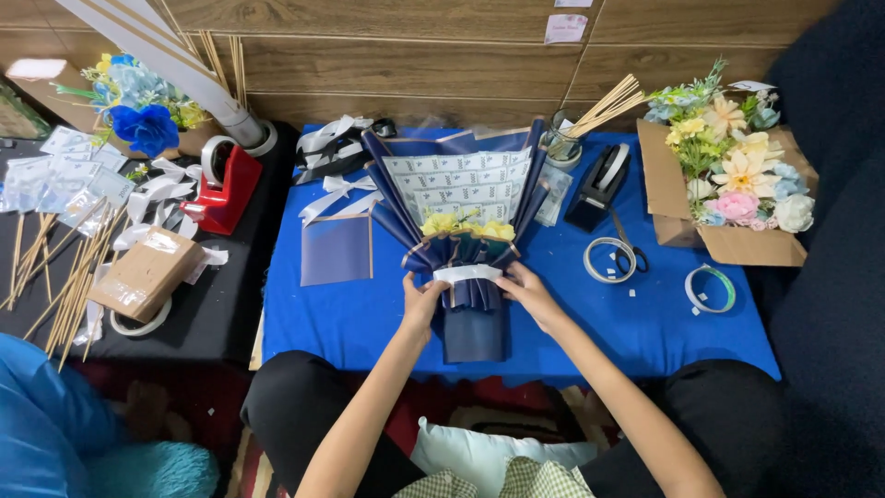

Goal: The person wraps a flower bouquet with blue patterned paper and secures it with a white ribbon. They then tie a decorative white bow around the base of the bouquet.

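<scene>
In the head view, a navy paper-wrapped bouquet (pixel 466 249) with yellow flowers at its centre lies on the low bench covered in bright blue cloth (pixel 369 314), its stem end pointing toward the person. A white paper band (pixel 467 273) crosses the narrow waist of the wrap. The left hand (pixel 422 302) grips the left end of that band, fingers (pixel 412 288) curled together on it and on the wrap's edge. The right hand (pixel 527 291) presses the band's right end, fingers (pixel 510 274) clamped on it likewise.

Just left of the bouquet lies a flat blue-grey paper sheet (pixel 336 249), with white ribbon bows (pixel 336 189) above it. To the right sit a black tape dispenser (pixel 599 184), a clear tape roll (pixel 604 260) touching black-handled scissors (pixel 631 249), and a second tape ring (pixel 710 288) well apart. A glass jar of wooden sticks (pixel 564 138) stands behind. At the far right a brown cardboard box of pastel artificial flowers (pixel 737 175) rests. On the black surface at left are a red tape dispenser (pixel 221 189), a small brown cardboard box (pixel 146 272) and loose wooden skewers (pixel 64 277).
</scene>
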